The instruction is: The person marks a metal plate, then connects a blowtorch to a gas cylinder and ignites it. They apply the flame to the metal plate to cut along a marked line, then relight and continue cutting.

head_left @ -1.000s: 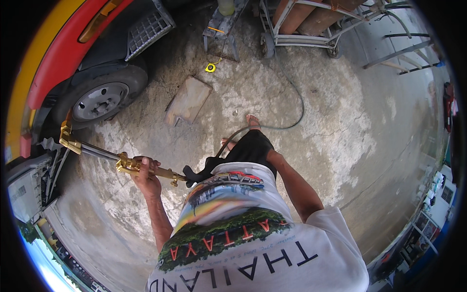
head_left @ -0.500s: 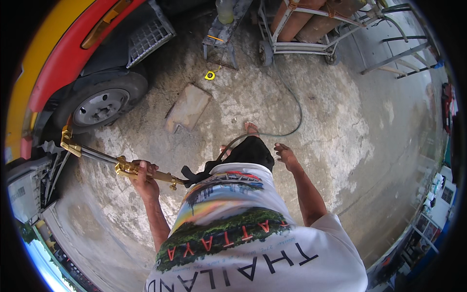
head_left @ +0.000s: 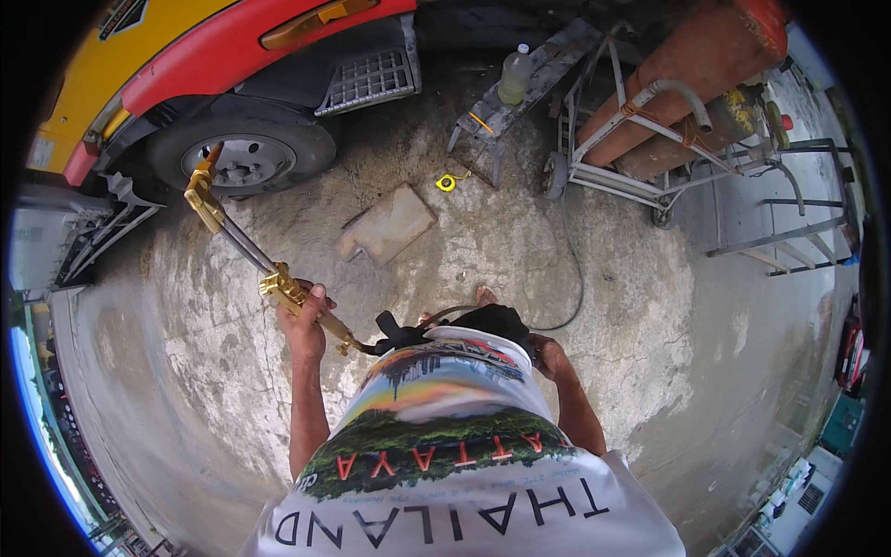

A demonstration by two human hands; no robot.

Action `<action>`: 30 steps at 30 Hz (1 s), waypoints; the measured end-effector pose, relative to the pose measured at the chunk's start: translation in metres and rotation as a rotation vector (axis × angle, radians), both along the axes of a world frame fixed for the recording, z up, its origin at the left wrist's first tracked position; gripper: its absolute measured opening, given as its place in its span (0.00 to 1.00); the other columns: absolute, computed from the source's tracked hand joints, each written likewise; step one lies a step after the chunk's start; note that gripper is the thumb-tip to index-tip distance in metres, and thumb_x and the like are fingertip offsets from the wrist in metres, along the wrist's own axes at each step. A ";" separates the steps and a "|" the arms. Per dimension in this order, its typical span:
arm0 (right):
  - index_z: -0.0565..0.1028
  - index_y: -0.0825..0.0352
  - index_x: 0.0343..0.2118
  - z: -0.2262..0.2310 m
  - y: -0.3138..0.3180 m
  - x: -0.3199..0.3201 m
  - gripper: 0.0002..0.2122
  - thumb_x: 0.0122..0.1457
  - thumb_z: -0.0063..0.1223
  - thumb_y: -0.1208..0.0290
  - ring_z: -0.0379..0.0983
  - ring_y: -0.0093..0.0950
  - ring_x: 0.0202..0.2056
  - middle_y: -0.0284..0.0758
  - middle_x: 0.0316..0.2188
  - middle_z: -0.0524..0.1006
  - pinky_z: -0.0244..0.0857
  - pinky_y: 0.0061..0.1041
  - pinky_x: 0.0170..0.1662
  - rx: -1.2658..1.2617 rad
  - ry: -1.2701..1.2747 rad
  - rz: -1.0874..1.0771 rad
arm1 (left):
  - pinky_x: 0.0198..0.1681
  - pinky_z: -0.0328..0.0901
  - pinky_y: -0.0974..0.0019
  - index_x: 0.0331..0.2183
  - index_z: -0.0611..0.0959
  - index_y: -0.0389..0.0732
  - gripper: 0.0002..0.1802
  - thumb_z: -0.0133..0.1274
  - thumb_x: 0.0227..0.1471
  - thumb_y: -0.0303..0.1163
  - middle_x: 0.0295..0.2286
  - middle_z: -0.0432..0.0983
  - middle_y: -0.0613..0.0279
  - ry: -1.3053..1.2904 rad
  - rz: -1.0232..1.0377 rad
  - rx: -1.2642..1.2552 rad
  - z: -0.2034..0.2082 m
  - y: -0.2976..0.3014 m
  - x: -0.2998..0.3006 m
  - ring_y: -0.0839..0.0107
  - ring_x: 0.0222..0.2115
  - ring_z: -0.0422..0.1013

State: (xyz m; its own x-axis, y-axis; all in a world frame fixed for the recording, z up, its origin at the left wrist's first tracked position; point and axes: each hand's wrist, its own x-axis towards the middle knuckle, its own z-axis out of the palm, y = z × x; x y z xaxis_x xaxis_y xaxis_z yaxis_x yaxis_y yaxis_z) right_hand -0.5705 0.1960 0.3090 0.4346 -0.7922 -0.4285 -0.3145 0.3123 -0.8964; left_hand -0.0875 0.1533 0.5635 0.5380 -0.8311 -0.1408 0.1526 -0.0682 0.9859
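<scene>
Head view, the only one. Left hand [head_left: 304, 320] wrapped round the torch [head_left: 243, 243] at its handle, just behind the brass valve body; grip closed, thumb along the near side. Torch sits left of the body, angled up and away, head end out front, probably so the hot end stays clear of legs and shirt [head_left: 445, 464]. Held near the valves, likely to keep the knobs within finger reach. Tip overlaps the wheel [head_left: 311, 153] in view; looks like line of sight, not contact, but depth unclear. Black cloth [head_left: 394, 327] at the torch's rear end, purpose unclear.

Right hand [head_left: 549, 357] down by the shorts [head_left: 492, 323], fingers curled and partly hidden; can't tell if it holds anything.

Hose [head_left: 582, 269] lies in a loose loop on the floor from the cart [head_left: 613, 183], presumably slack for moving about; its join to the torch is hidden. Cylinders [head_left: 687, 70] lie slanted in the cart, tied to its frame, likely against rolling. Plate [head_left: 388, 226] flat on the floor, tape measure [head_left: 447, 183] just beyond it. Bench [head_left: 548, 79] bears bottle [head_left: 515, 76] and pencil [head_left: 481, 123], perhaps off the floor for easy reach.
</scene>
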 end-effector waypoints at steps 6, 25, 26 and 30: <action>0.80 0.67 0.30 0.008 -0.026 0.009 0.08 0.47 0.59 0.70 0.77 0.46 0.35 0.50 0.27 0.78 0.71 0.39 0.40 -0.133 0.480 0.106 | 0.30 0.70 0.64 0.29 0.75 0.37 0.15 0.61 0.50 0.37 0.20 0.69 0.65 -0.063 0.069 0.028 0.001 -0.012 -0.019 0.74 0.20 0.67; 0.67 0.63 0.49 -0.031 -0.078 -0.029 0.25 0.52 0.57 0.54 0.77 0.47 0.43 0.40 0.38 0.79 0.72 0.45 0.43 -0.113 0.718 0.895 | 0.28 0.69 0.68 0.30 0.76 0.37 0.17 0.66 0.48 0.38 0.22 0.72 0.65 -0.166 0.139 0.281 0.020 -0.006 -0.092 0.75 0.22 0.70; 0.67 0.64 0.49 -0.021 -0.081 -0.024 0.26 0.52 0.57 0.53 0.78 0.47 0.42 0.40 0.38 0.80 0.72 0.45 0.43 -0.121 0.716 0.933 | 0.29 0.69 0.68 0.30 0.76 0.37 0.17 0.66 0.48 0.38 0.22 0.72 0.65 -0.167 0.141 0.285 0.020 -0.005 -0.095 0.75 0.22 0.70; 0.66 0.65 0.49 -0.045 -0.072 -0.013 0.23 0.54 0.55 0.57 0.77 0.50 0.43 0.38 0.43 0.77 0.70 0.46 0.44 -0.040 0.847 0.674 | 0.29 0.69 0.68 0.30 0.76 0.37 0.18 0.66 0.48 0.38 0.22 0.72 0.65 -0.169 0.139 0.280 0.025 -0.010 -0.108 0.75 0.22 0.70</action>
State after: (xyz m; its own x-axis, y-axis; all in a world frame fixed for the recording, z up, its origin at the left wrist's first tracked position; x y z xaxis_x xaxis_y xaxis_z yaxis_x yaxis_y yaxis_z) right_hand -0.5832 0.1241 0.2637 0.3613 -0.5212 -0.7732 -0.9322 -0.1817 -0.3131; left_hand -0.1952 0.1431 0.5886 0.6783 -0.6902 -0.2523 0.0158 -0.3295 0.9440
